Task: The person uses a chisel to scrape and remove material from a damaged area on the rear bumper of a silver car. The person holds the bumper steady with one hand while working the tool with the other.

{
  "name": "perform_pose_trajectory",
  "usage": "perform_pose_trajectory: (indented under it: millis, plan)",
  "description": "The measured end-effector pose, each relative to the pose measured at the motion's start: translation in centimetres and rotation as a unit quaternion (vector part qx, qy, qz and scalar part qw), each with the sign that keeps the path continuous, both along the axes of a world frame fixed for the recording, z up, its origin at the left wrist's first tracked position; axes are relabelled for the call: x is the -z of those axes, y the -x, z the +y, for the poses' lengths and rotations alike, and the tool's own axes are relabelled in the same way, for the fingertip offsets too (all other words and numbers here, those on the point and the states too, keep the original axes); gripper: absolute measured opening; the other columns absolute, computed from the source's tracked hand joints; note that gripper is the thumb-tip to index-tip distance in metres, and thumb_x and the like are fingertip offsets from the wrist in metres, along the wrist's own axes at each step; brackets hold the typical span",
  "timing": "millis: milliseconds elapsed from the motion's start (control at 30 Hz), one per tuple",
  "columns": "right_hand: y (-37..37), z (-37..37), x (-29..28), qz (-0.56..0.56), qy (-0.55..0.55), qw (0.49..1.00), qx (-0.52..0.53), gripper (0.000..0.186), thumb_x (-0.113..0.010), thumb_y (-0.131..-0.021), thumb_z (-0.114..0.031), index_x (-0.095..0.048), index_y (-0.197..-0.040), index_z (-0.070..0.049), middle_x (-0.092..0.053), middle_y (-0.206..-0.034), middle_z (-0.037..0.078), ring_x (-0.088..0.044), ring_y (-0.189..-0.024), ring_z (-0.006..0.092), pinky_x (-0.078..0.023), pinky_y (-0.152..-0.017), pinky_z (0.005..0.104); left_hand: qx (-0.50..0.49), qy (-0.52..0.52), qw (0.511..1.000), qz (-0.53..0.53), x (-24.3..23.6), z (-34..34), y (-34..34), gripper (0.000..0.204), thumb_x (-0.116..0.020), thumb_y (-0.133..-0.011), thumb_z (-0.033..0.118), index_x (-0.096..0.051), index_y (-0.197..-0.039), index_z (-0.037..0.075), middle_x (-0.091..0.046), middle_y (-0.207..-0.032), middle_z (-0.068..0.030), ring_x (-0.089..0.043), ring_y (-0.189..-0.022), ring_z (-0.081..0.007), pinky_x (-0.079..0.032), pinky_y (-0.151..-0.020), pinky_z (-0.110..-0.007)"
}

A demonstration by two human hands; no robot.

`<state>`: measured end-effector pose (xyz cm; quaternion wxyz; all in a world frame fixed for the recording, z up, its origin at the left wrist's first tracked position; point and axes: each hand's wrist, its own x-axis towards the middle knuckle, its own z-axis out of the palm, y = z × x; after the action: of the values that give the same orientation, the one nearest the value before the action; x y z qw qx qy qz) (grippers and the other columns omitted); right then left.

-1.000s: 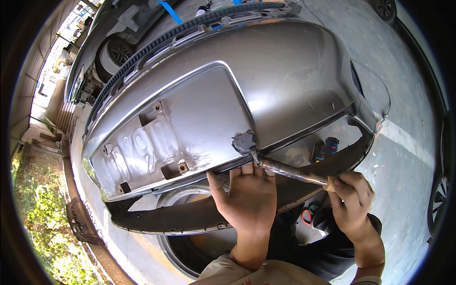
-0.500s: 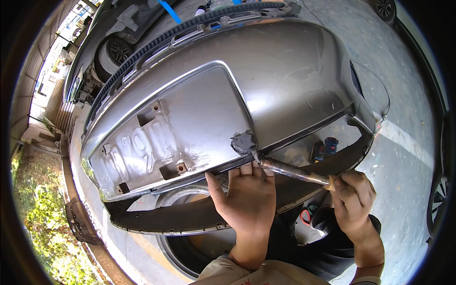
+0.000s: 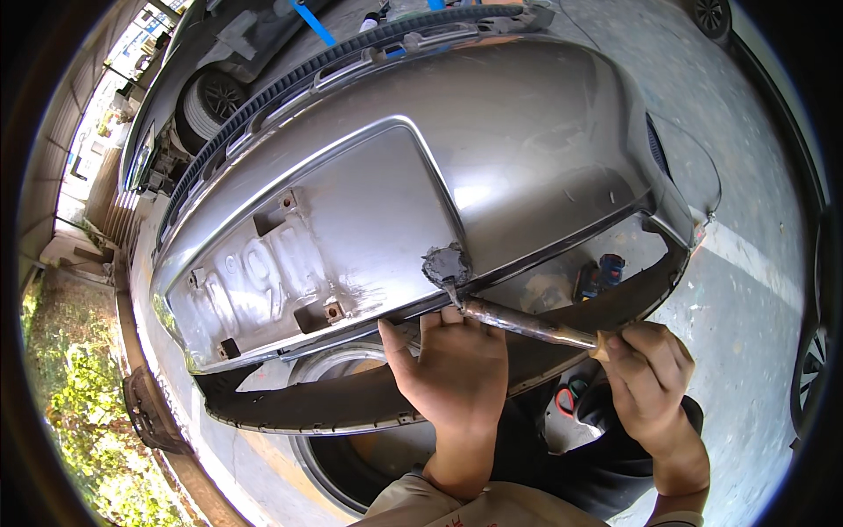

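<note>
A large grey car bumper (image 3: 536, 132) lies across the view, with a recessed plate panel (image 3: 360, 211). My right hand (image 3: 650, 378) grips the wooden handle of a long metal-shafted tool (image 3: 527, 323). The tool's far end meets a dark, rough patch (image 3: 446, 265) at the panel's lower right corner; whether that patch is part of the tool cannot be told. My left hand (image 3: 448, 378) is palm up at the bumper's lower edge, thumb spread and fingers extended, their tips against or just under that edge.
Tyres (image 3: 329, 457) lie beneath the bumper. A blue-and-black cordless tool (image 3: 606, 272) and red-handled item (image 3: 565, 401) are on the floor. A car body part and a wheel (image 3: 215, 101) stand behind. Another wheel (image 3: 806, 369) is at the right rim. Plants (image 3: 75, 413) border the left.
The tool and the dark patch at its end have shifted slightly left; my right hand has moved a little with them. My left hand has barely moved.
</note>
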<state>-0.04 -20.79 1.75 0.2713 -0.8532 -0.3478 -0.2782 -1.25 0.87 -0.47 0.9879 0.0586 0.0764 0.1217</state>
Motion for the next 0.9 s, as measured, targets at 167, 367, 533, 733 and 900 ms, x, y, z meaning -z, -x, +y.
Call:
perform_pose_trajectory:
  millis: [167,367,533,733,900]
  plan:
    - [-0.08,-0.37,0.43,-0.014,0.001,1.000,0.016,0.023,-0.073,-0.079,0.002,-0.066,-0.101,0.003,-0.060,-0.097,0.014,-0.065,-0.073,0.0302,-0.052,-0.058,0.0376,-0.008,-0.004,1.000,0.014,-0.47,-0.25,-0.12,0.057,-0.053,-0.101,0.061,-0.068,-0.120,0.009,-0.073,-0.116,-0.0066,-0.059,-0.120,-0.0220,-0.031,-0.113,-0.042]
    - [-0.39,0.08,0.80,-0.013,-0.018,0.999,0.030,0.025,-0.074,-0.079,0.008,-0.064,-0.100,0.002,-0.058,-0.095,0.014,-0.062,-0.070,0.0303,-0.049,-0.055,0.0379,-0.022,0.012,1.000,0.014,-0.55,-0.39,-0.29,0.057,-0.056,-0.101,0.059,-0.067,-0.122,0.007,-0.071,-0.120,-0.0073,-0.058,-0.121,-0.0240,-0.033,-0.112,-0.042]
    - [-0.52,0.40,0.60,0.007,-0.040,0.999,0.032,0.029,-0.078,-0.076,0.011,-0.063,-0.100,0.002,-0.058,-0.094,0.014,-0.061,-0.069,0.0307,-0.049,-0.055,0.0385,-0.028,0.016,0.999,0.020,-0.73,-0.44,-0.38,0.059,-0.057,-0.101,0.059,-0.066,-0.123,0.006,-0.070,-0.122,-0.0080,-0.058,-0.121,-0.0244,-0.035,-0.112,-0.041]
    - [-0.20,0.36,0.39,0.031,-0.051,0.998,0.022,0.030,-0.080,-0.076,0.009,-0.064,-0.100,0.001,-0.058,-0.093,0.013,-0.061,-0.069,0.0312,-0.050,-0.055,0.0386,-0.024,0.018,0.999,0.012,-0.65,-0.40,-0.29,0.057,-0.056,-0.101,0.059,-0.066,-0.123,0.008,-0.070,-0.121,-0.0076,-0.058,-0.121,-0.0240,-0.035,-0.111,-0.042]
    - [0.01,0.11,0.46,0.019,-0.044,0.999,0.021,0.030,-0.081,-0.076,0.009,-0.064,-0.100,0.001,-0.058,-0.093,0.013,-0.060,-0.068,0.0313,-0.049,-0.055,0.0389,-0.022,0.012,0.999,0.023,-0.57,-0.37,-0.25,0.057,-0.055,-0.101,0.060,-0.066,-0.123,0.008,-0.070,-0.120,-0.0070,-0.057,-0.121,-0.0233,-0.034,-0.111,-0.041]
